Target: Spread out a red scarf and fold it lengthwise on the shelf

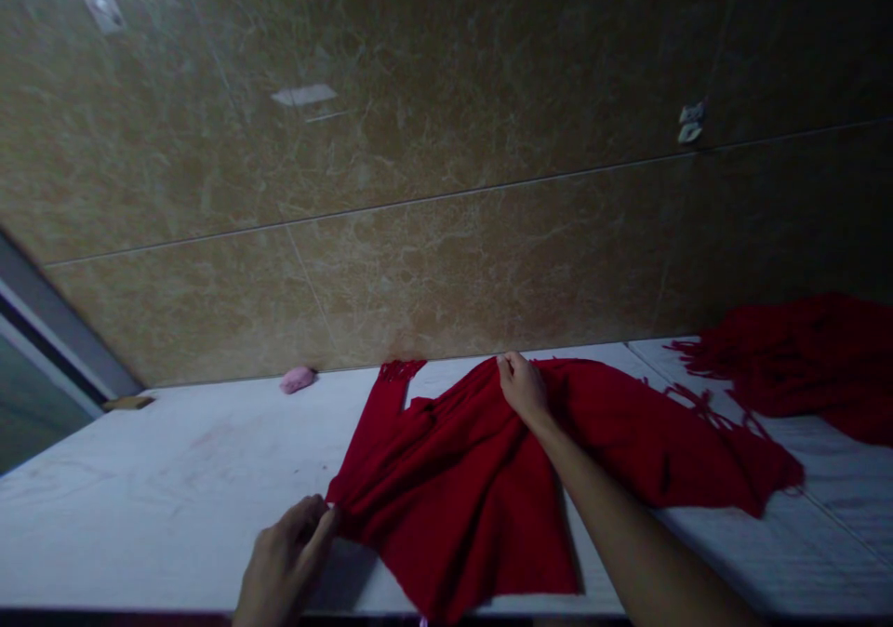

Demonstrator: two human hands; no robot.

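Left hand [289,553], by the near edge of the white worktop [174,515], pinches a red fringed woven cloth [460,497], partly spread, its folds unflattened; the right hand [522,387] grips it near the far edge, where, further right, a second red fringed cloth [816,362] lies bunched.

No text, label, brand, number or sign can be read, including on the pale patch [305,96] at left on the far wall [446,264].
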